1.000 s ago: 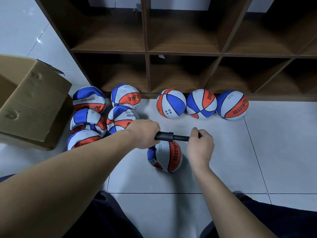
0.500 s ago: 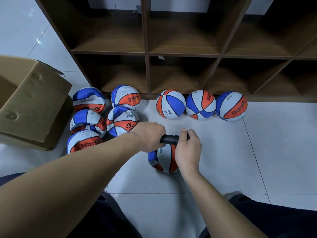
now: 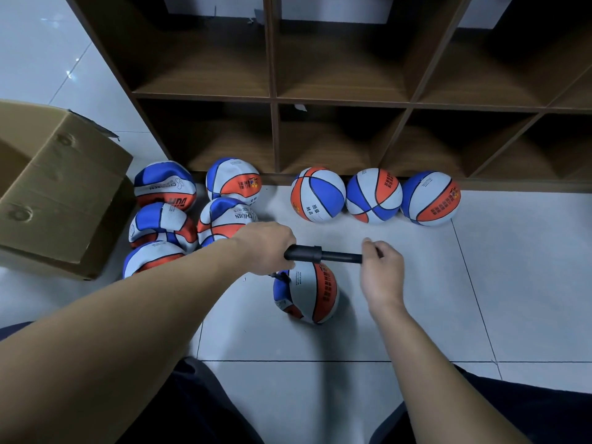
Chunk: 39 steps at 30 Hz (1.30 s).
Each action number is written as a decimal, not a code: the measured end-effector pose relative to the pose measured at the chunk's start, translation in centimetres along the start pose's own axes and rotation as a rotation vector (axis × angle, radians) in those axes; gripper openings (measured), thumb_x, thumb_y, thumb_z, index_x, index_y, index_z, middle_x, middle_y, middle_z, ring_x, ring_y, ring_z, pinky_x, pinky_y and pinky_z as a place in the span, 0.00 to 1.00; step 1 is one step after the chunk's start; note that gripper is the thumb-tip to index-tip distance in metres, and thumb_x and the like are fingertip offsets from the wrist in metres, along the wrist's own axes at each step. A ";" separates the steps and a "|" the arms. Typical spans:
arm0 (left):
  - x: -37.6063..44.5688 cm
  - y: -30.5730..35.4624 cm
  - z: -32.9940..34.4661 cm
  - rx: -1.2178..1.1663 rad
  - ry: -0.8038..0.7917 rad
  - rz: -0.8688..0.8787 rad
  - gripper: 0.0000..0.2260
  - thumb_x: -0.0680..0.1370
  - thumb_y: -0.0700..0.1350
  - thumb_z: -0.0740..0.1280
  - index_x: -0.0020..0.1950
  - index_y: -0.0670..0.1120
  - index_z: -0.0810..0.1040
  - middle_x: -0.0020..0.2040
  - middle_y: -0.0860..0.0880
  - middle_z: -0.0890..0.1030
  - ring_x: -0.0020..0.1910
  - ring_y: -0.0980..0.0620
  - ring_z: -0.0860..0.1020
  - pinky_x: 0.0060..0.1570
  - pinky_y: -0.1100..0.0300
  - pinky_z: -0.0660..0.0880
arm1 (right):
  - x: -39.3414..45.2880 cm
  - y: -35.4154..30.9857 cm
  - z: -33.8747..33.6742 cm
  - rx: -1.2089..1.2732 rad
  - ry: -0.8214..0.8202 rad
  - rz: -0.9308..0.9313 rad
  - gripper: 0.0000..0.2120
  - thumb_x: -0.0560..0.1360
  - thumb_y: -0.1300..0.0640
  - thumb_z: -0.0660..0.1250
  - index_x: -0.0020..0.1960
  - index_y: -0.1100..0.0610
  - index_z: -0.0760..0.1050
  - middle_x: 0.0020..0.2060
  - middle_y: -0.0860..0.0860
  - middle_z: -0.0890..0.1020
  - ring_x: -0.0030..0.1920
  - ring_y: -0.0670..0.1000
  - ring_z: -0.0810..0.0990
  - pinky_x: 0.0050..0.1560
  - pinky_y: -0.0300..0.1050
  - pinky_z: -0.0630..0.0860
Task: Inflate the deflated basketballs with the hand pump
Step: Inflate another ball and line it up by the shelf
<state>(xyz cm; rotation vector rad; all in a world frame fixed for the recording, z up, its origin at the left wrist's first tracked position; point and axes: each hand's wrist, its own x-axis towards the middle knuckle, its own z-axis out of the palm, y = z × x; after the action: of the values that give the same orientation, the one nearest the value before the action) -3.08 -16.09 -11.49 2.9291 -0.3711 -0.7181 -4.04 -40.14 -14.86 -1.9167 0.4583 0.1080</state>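
Against the back wall stood the dark brown wooden cubby shelf (image 3: 339,97), its compartments bare as far as the view reached. At the left edge sat the open brown cardboard box (image 3: 61,193) on the pale grey tiled floor (image 3: 480,283).

Between box and shelf lay five crumpled, deflated blue-white-orange basketballs (image 3: 163,225), touching one another in a cluster. Along the shelf foot, well apart from them, three round, firm-looking balls of the same colours (image 3: 374,195) sat side by side (presumably the finished ones).

Near the person's knees rested the ball in hand (image 3: 309,291), a white, orange and blue basketball, plump but perhaps not yet full. Just above it lay the black plastic hand pump (image 3: 320,254), held level. The left hand (image 3: 266,248) was clenched round the barrel's near end; a short hose seemed to drop from there to the ball, though the valve was hidden. The right hand (image 3: 381,267) gripped the handle end, fingers curled about it, with the plunger rod drawn out.

Judged from this, the pumping step was under way with the stroke extended. The next move would call for pressing the handle back toward the barrel while the left hand held the barrel steady, so the needle stays seated.

"CHILDREN" could be read on two flat balls, and Chinese characters on several; the small print was too fine to make out.
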 end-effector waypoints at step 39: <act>-0.2 2.1 0.2 0.059 0.091 0.049 0.13 0.80 0.55 0.67 0.39 0.53 0.70 0.37 0.53 0.77 0.35 0.52 0.75 0.32 0.57 0.65 | -4.0 -1.7 3.8 -0.083 -0.031 -0.101 0.18 0.86 0.53 0.59 0.39 0.58 0.66 0.31 0.50 0.72 0.35 0.52 0.71 0.38 0.51 0.69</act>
<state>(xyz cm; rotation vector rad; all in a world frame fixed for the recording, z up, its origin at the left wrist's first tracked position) -3.74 -18.10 -11.23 2.9837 -0.4605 -0.5743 -6.60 -35.08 -13.70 -2.0129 0.3395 0.0919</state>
